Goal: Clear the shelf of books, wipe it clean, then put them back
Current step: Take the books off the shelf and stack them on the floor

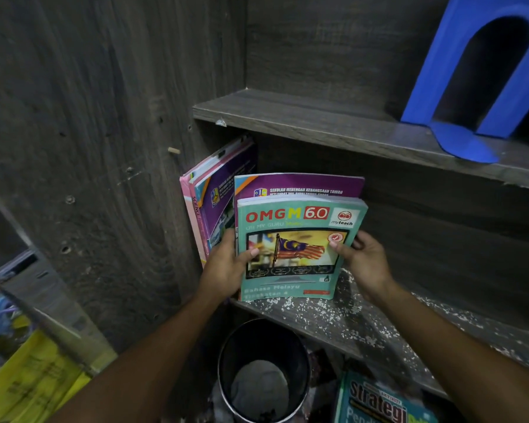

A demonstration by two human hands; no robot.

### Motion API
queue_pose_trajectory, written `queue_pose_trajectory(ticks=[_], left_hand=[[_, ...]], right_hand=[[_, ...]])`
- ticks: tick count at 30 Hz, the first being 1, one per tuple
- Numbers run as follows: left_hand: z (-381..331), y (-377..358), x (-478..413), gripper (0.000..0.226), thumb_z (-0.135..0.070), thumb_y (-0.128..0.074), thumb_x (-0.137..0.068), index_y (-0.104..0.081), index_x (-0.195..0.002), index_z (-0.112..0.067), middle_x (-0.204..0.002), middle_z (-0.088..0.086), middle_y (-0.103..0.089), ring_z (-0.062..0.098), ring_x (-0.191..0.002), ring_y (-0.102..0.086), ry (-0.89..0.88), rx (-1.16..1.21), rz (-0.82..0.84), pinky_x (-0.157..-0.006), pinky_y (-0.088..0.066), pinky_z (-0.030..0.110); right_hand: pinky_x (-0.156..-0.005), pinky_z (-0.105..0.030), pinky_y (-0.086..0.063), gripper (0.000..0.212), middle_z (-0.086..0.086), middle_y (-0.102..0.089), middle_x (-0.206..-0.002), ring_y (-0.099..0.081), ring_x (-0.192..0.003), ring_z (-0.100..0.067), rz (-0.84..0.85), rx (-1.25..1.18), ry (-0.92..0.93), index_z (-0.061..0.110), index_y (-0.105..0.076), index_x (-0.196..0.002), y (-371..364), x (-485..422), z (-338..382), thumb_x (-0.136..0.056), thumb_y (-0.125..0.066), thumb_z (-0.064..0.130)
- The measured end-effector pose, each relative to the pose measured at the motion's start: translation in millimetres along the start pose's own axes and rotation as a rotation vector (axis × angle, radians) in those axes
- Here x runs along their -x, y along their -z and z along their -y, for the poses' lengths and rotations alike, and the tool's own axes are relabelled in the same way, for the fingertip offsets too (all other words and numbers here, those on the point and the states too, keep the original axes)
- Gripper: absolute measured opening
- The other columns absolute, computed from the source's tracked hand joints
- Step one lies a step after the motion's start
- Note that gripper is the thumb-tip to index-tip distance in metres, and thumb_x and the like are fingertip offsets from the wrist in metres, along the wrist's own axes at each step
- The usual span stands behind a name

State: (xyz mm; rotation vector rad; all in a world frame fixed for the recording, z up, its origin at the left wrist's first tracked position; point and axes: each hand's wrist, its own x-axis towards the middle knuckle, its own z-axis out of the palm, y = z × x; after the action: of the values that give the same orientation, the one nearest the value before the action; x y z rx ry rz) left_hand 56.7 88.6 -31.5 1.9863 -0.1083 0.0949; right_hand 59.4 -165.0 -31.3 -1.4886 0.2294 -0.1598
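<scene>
Standing upright on the lower shelf (379, 325): one teal book (297, 248), cover facing out, its bottom edge on the shelf board near the front lip. Directly behind it, one purple book (300, 186), taller, its top showing above the teal one.

Hands, two. Left hand (226, 267) on the teal book's left edge, thumb across the cover, other fingers hidden behind. Right hand (364, 264) on the right edge, thumb on the cover, fingers (362, 239) curled round the back. Both are clamped on the pair of books (whether the rear fingers reach the purple one cannot be told).

Books leaning against the left side panel (104, 148): a group at the left end of the lower shelf, one pink book (193, 215) outermost, one purple-covered book (226, 190) inside it; further thin ones between cannot be counted.

Lower shelf to the right of the held books: bare board, speckled with pale flecks, open all the way to the right edge of view.

Upper shelf (318, 123): one blue bookend (471, 80) at the right; remainder of the board bare.

Below the shelf edge: one dark round bin (263, 370), open-topped, with something pale inside; one teal book with "strategi" on the cover (379, 401) lying just beside it to the right.

Far left, lower corner: yellow books or papers (34, 377), number uncertain.
</scene>
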Motion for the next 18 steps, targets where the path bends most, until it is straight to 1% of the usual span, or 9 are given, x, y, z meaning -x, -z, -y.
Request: queue_pose_trajectory(ticks=[2,6,8,10,13,14,15,17,18], left_hand=[[-2,2,2,0.03,-0.024,-0.059,-0.094,-0.047,-0.122,-0.022,-0.107,-0.012,-0.063,0.013,-0.102,-0.063,-0.004,0.022,0.009,-0.088,-0.055,0.048],[-8,4,4,0.028,-0.023,-0.06,-0.094,-0.047,-0.119,-0.025,-0.108,-0.01,-0.065,0.011,-0.1,-0.066,-0.025,0.051,0.031,-0.085,-0.056,0.044],[-13,5,8,0.03,-0.021,-0.058,-0.095,-0.047,-0.123,-0.023,-0.103,-0.011,-0.065,0.001,-0.089,-0.067,-0.023,0.092,0.045,-0.077,-0.058,0.036],[-19,5,15,0.034,-0.02,-0.058,-0.095,-0.047,-0.127,-0.02,-0.101,-0.012,-0.065,-0.007,-0.081,-0.067,-0.038,0.113,0.059,-0.068,-0.056,0.025],[-26,2,29,0.036,-0.019,-0.057,-0.096,-0.047,-0.13,-0.019,-0.106,-0.009,-0.065,-0.007,-0.083,-0.067,-0.065,0.144,0.09,-0.062,-0.054,0.016],[-29,0,35,0.037,-0.019,-0.057,-0.096,-0.047,-0.131,-0.021,-0.11,-0.007,-0.066,-0.004,-0.085,-0.068,-0.07,0.164,0.1,-0.065,-0.056,0.019],[-32,-3,41,0.038,-0.02,-0.057,-0.096,-0.047,-0.133,-0.024,-0.113,-0.007,-0.066,0.001,-0.09,-0.068,-0.078,0.184,0.108,-0.072,-0.059,0.026],[-35,-10,54,0.045,-0.018,-0.056,-0.096,-0.043,-0.138,-0.031,-0.119,-0.008,-0.064,0.008,-0.1,-0.067,-0.101,0.219,0.123,-0.087,-0.056,0.042],[-36,-13,60,0.05,-0.018,-0.056,-0.097,-0.039,-0.141,-0.036,-0.123,-0.008,-0.063,0.01,-0.105,-0.066,-0.111,0.232,0.136,-0.091,-0.054,0.046]], right_hand=[[-0.067,-0.031,-0.06,0.027,-0.003,-0.074,-0.106,-0.075,-0.088,-0.019,0.002,-0.013,0.012,0.011,-0.066,-0.11,2,5,4,-0.087,-0.066,-0.002],[-0.066,-0.03,-0.06,0.028,-0.002,-0.076,-0.103,-0.075,-0.088,-0.019,0.001,-0.024,0.051,0.014,-0.069,-0.108,6,16,13,-0.085,-0.068,-0.002],[-0.066,-0.029,-0.06,0.028,-0.003,-0.076,-0.103,-0.075,-0.088,-0.02,0.002,-0.025,0.064,0.014,-0.069,-0.108,10,26,19,-0.085,-0.069,-0.001],[-0.066,-0.029,-0.06,0.028,-0.002,-0.077,-0.101,-0.075,-0.088,-0.02,0.011,-0.023,0.075,0.013,-0.07,-0.11,16,39,25,-0.086,-0.068,0.0],[-0.066,-0.028,-0.06,0.031,-0.002,-0.077,-0.101,-0.075,-0.087,-0.019,-0.006,-0.053,0.084,0.013,-0.07,-0.115,26,62,30,-0.087,-0.067,0.0],[-0.066,-0.029,-0.061,0.032,-0.002,-0.077,-0.101,-0.075,-0.086,-0.019,-0.02,-0.067,0.085,0.014,-0.069,-0.116,30,70,30,-0.087,-0.067,0.001],[-0.066,-0.03,-0.061,0.032,-0.002,-0.077,-0.101,-0.075,-0.085,-0.019,-0.035,-0.072,0.089,0.015,-0.069,-0.117,33,78,30,-0.088,-0.067,0.002],[-0.07,-0.035,-0.062,0.031,-0.002,-0.077,-0.102,-0.075,-0.086,-0.02,-0.054,-0.074,0.091,0.018,-0.068,-0.118,42,95,29,-0.09,-0.066,0.006],[-0.069,-0.036,-0.062,0.031,-0.003,-0.077,-0.101,-0.075,-0.085,-0.021,-0.063,-0.084,0.089,0.019,-0.068,-0.119,47,104,28,-0.09,-0.066,0.008]])
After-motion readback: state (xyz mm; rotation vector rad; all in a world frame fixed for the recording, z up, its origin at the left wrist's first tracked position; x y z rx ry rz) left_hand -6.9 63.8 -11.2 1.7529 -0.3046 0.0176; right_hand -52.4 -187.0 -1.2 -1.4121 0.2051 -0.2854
